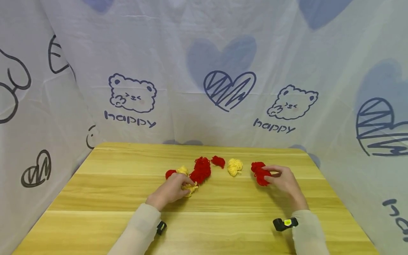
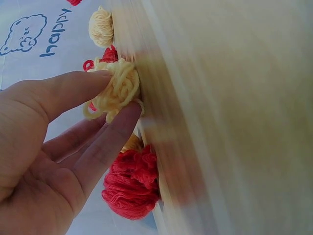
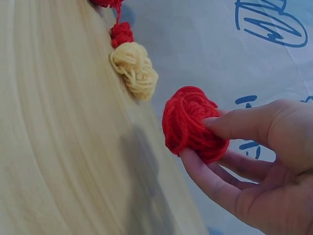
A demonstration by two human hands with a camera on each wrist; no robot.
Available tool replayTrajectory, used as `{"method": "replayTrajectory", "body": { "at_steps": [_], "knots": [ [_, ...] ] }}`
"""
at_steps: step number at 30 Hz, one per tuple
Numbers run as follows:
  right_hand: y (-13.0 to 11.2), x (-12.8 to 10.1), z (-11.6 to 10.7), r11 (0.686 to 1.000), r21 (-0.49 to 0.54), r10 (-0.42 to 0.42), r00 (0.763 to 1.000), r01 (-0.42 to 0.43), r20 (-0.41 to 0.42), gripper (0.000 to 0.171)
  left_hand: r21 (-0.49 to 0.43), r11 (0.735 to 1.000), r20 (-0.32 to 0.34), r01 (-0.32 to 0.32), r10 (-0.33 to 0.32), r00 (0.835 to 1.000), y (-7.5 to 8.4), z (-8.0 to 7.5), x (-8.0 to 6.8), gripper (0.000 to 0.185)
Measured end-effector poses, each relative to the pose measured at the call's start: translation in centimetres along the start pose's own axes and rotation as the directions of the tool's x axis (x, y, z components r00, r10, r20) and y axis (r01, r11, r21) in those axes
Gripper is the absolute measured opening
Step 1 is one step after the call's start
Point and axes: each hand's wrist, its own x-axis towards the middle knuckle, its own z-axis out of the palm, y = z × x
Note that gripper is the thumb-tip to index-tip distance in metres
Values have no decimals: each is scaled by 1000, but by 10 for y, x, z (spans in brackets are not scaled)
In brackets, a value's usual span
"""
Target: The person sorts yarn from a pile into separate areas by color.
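Observation:
My left hand (image 1: 172,189) pinches a small yellow yarn ball (image 2: 120,88) between thumb and fingers, low at the tabletop. Just beyond it lies a large red yarn bundle (image 1: 201,170). A red yarn ball (image 2: 131,183) and another yellow one (image 1: 182,170) sit at its left, partly hidden by the hand in the head view. On the right side, my right hand (image 1: 285,182) holds a red yarn ball (image 3: 193,122) by thumb and fingertips. In the right wrist view this ball appears raised off the wood.
Between the hands, toward the back, lie a small red yarn piece (image 1: 218,162) and a yellow yarn ball (image 1: 234,167). The wooden table (image 1: 216,226) ends at a white printed curtain (image 1: 178,117), which also hangs along both sides.

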Motion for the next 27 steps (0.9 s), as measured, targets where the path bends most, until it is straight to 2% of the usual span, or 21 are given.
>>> {"method": "replayTrajectory", "body": {
  "at_steps": [9,27],
  "knots": [
    [13,0,1,999,9,33,999,-33,23,38,1,1000,9,-12,12,1000,-2,1,1,21],
    [28,2,-2,997,73,21,998,-25,62,41,17,1000,-9,-26,26,1000,-3,2,2,21]
  ]
}}
